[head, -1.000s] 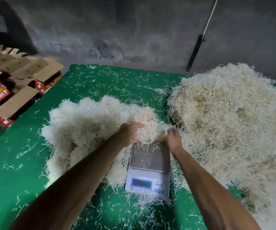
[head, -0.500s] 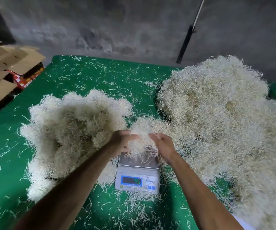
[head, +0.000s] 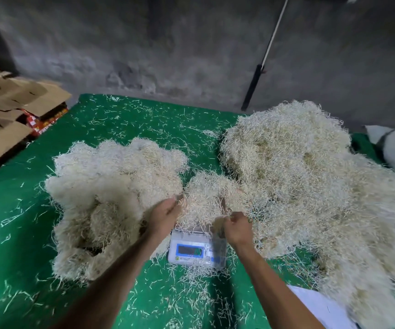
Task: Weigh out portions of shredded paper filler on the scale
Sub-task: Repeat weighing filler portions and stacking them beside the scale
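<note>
The right hand (head: pixel 235 227) is pinching a small tuft of shreds just above the scale (head: pixel 197 249), fingers curled tight around it, and a second ago it was out at the edge of the clump with nothing so clearly nipped. The left hand (head: pixel 165 213) is pressing against the left flank of that clump, fingers buried in the strands; whether they are gripping or only steadying it is hard to say. Between the hands the portion (head: pixel 207 198) is sitting on the scale's platform, where half a second back both hands were cupping it and lowering it in. So the load is down now and the fine work is starting: by the look of it the right hand is trimming the weight, plucking a little off or adding a little on, though which one cannot be told. The display is lit, but its digits are too blurred to read.

Moving outward, the weighed heap (head: pixel 111 198) is lying just left of the scale, touching the left wrist, and the big supply mound (head: pixel 310 186) is spreading to the right, its fringe brushing the portion. All of it is resting on the green sheet (head: pixel 144 119), strewn with loose strands. Flattened cartons (head: pixel 13 110) are stacked at the far left.
</note>
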A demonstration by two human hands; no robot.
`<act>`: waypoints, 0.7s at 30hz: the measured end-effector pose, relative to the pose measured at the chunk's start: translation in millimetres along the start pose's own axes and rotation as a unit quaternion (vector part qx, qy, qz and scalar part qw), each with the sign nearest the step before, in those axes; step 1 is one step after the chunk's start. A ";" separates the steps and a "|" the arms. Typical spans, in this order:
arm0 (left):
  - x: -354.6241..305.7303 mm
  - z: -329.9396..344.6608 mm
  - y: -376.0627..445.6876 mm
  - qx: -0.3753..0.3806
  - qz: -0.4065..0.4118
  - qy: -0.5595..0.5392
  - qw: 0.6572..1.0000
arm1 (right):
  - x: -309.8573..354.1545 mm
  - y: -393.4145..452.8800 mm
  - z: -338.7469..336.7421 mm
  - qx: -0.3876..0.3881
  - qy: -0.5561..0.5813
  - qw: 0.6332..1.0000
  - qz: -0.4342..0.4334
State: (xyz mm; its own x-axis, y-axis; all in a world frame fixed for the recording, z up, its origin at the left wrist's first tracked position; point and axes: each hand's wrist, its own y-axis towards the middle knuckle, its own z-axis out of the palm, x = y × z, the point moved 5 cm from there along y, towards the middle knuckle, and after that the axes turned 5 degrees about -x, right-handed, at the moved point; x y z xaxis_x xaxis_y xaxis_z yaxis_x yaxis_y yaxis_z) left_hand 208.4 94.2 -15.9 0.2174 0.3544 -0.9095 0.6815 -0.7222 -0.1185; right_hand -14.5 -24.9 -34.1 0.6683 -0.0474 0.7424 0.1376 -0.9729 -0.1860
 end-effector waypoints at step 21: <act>114.2 58.3 -173.8 0.102 -0.146 -0.025 0.984 | -101.7 -183.9 99.8 0.112 -0.187 0.966 -0.141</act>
State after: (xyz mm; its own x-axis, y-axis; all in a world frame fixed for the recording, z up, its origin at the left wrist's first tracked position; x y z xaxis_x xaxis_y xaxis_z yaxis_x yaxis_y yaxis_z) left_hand 74.0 225.5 -122.4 -0.0060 0.5386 -0.8426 0.5539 -0.6997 -0.4512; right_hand -34.9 181.4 -139.7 0.7922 0.3382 0.5080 0.4797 -0.8596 -0.1759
